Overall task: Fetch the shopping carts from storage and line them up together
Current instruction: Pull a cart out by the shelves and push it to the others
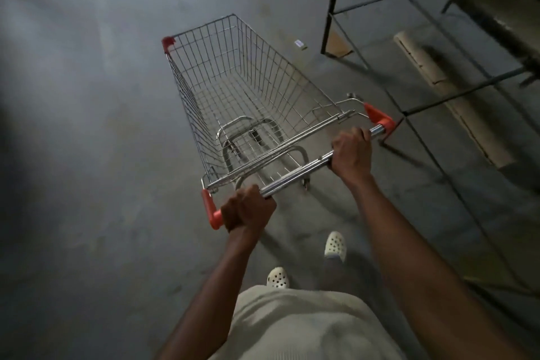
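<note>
A dim grey concrete floor (87, 155) is seen spreading far and left, open enough for wheeling. A black metal shelving frame (333, 3) is stood along the right. The empty silver wire shopping cart with orange corner guards (233, 90) is placed mid-scene, nose pointed far, just clear of that frame. Its chrome handle bar (298, 174) is gripped near both ends, probably so that steering is balanced. The left hand (248, 207) is curled tight round the near-left end and the right hand (352, 152) round the right end. No other carts are shown.
</note>
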